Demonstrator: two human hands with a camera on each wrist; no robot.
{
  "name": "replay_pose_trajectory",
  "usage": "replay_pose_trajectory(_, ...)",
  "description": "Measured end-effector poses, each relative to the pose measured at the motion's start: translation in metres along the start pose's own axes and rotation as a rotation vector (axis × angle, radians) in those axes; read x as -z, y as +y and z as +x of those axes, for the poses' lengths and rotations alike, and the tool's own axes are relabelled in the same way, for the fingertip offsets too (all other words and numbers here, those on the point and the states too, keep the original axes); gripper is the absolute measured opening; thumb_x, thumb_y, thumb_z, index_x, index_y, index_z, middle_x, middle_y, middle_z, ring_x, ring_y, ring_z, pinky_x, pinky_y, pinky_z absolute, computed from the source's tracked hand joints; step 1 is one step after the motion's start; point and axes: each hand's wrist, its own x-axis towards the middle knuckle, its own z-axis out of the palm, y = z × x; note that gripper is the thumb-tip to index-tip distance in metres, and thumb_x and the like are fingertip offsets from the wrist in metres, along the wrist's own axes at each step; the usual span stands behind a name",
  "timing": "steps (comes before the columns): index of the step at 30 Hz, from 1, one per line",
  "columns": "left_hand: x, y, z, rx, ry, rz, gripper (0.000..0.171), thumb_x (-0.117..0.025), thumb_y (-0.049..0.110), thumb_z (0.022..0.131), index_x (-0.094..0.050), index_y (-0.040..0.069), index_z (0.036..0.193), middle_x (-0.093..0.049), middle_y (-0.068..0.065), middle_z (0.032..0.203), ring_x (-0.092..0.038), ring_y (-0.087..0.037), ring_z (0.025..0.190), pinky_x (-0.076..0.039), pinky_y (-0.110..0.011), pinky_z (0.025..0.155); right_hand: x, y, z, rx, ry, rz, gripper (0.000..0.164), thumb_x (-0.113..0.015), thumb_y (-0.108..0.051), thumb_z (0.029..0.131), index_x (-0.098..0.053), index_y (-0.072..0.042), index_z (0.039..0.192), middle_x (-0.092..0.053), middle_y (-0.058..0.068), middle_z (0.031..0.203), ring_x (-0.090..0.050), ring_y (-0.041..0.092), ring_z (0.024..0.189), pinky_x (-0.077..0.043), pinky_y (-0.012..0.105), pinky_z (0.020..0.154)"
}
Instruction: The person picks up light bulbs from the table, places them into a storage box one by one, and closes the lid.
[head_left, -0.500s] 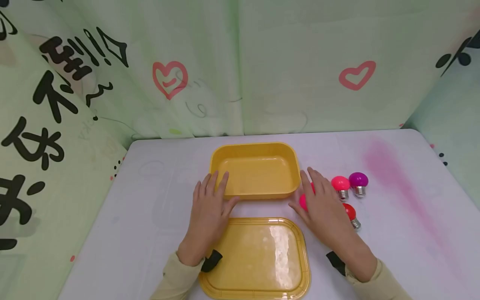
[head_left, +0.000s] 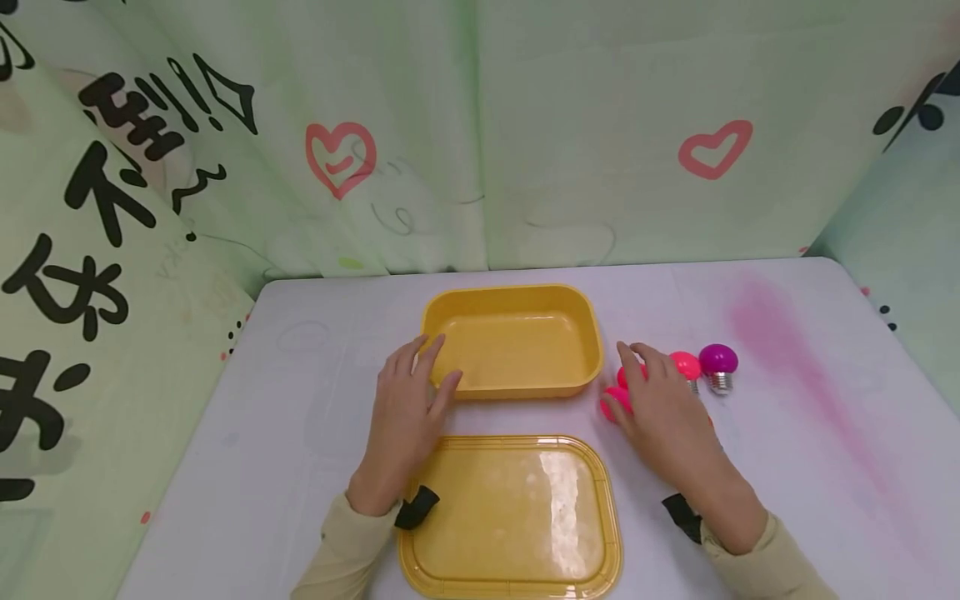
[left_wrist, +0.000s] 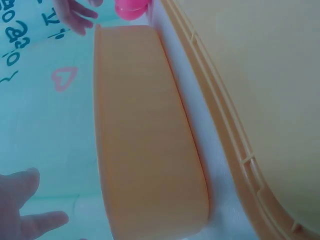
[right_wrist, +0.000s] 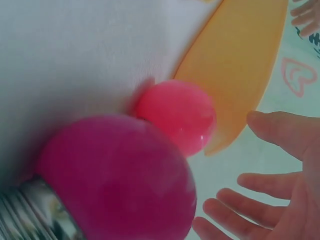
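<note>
A yellow plastic box (head_left: 517, 342) stands in the middle of the table. My left hand (head_left: 401, 417) is beside its front left corner, thumb and fingers spread and holding nothing. In the left wrist view the thumb and a finger (left_wrist: 42, 225) show apart from the box wall (left_wrist: 145, 130). My right hand (head_left: 671, 425) hovers over a group of light bulbs, fingers loosely bent. A pink bulb (head_left: 615, 405) lies by its thumb, and another reddish one shows behind. In the right wrist view the fingers are spread near a magenta bulb (right_wrist: 120, 180) and a pink bulb (right_wrist: 177, 115).
A yellow lid (head_left: 510, 517) lies flat in front of the box. Beyond my right hand are a coral bulb (head_left: 686, 364) and a purple bulb (head_left: 718, 360) with silver screw bases. A printed green curtain (head_left: 585, 125) hangs behind the white table (head_left: 300, 417).
My left hand has drawn back a little to the left from the box. My right hand has shifted right over the bulbs, uncovering the pink ones and mostly covering the red one.
</note>
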Motion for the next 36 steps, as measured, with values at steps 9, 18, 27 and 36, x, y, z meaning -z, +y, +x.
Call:
replay_pose_trajectory(9, 0.002, -0.008, 0.010, 0.041, 0.050, -0.128, 0.047, -0.060, 0.032, 0.100, -0.055, 0.005, 0.139, -0.054, -0.016, 0.136, -0.050, -0.036, 0.125, -0.042, -0.051, 0.107, 0.006, 0.014, 0.004, -0.007, 0.033, -0.001, 0.073, -0.078, -0.016, 0.084, -0.041, 0.009, 0.142, -0.045, 0.032, 0.133, -0.046, 0.049, 0.121, -0.050, 0.062, 0.092)
replay_pose_trajectory(18, 0.001, -0.014, 0.019, 0.173, 0.016, -0.332, 0.045, -0.059, 0.026, 0.101, -0.054, 0.004, 0.139, -0.052, -0.015, 0.140, -0.050, -0.032, 0.125, -0.044, -0.049, 0.106, 0.002, 0.025, 0.004, -0.002, 0.023, -0.013, 0.073, -0.081, -0.012, 0.081, -0.044, 0.011, 0.139, -0.049, 0.033, 0.130, -0.049, 0.049, 0.117, -0.053, 0.060, 0.088)
replay_pose_trajectory(27, -0.005, -0.028, 0.027, 0.230, 0.039, -0.451, 0.043, -0.064, 0.012, 0.096, -0.055, 0.001, 0.137, -0.053, -0.019, 0.134, -0.055, -0.034, 0.117, -0.051, -0.047, 0.098, -0.001, 0.030, 0.004, -0.015, -0.014, -0.003, 0.068, -0.081, -0.011, 0.080, -0.048, 0.010, 0.136, -0.051, 0.031, 0.128, -0.049, 0.048, 0.118, -0.054, 0.059, 0.086)
replay_pose_trajectory(36, -0.010, -0.039, 0.032, 0.335, 0.003, -0.524, 0.045, -0.068, 0.007, 0.092, -0.057, 0.005, 0.136, -0.054, -0.019, 0.129, -0.059, -0.032, 0.112, -0.054, -0.044, 0.097, 0.000, 0.034, 0.004, 0.023, -0.040, -0.010, 0.061, -0.081, -0.008, 0.081, -0.053, 0.009, 0.132, -0.054, 0.030, 0.124, -0.054, 0.045, 0.114, -0.056, 0.056, 0.084)
